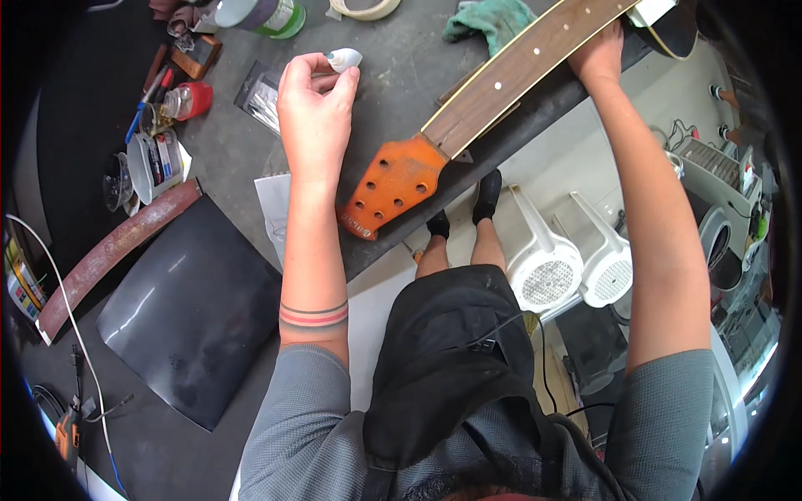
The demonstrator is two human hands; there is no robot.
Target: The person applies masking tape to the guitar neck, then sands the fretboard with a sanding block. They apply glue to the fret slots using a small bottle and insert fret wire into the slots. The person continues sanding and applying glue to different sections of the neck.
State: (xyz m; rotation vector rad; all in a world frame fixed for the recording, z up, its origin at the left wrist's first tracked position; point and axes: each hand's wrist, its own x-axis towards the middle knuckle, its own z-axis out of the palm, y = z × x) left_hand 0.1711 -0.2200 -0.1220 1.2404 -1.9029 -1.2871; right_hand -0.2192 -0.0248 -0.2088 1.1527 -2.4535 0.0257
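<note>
An electric guitar's neck (535,71), with a dark fretless-looking fingerboard and pale edging, slants across the table's edge. Its orange headstock (397,185) points toward me and shows several empty tuner holes. Up near the body end, my right hand (598,57) grips the neck from its near side; the fingers are hidden behind it. Left of the neck, my left hand (317,104) is raised over the table, pinching a small white bottle (343,59) between thumb and fingers. Only part of the dark guitar body (675,33) shows at the upper right.
A green cloth (489,25) lies beyond the neck, near a tape roll (365,8) and a green-and-white container (263,17). A packet (259,96) sits by my left hand. Jars and tools crowd the left. A black curved sheet (192,309) lies nearer. White stools (547,271) stand below.
</note>
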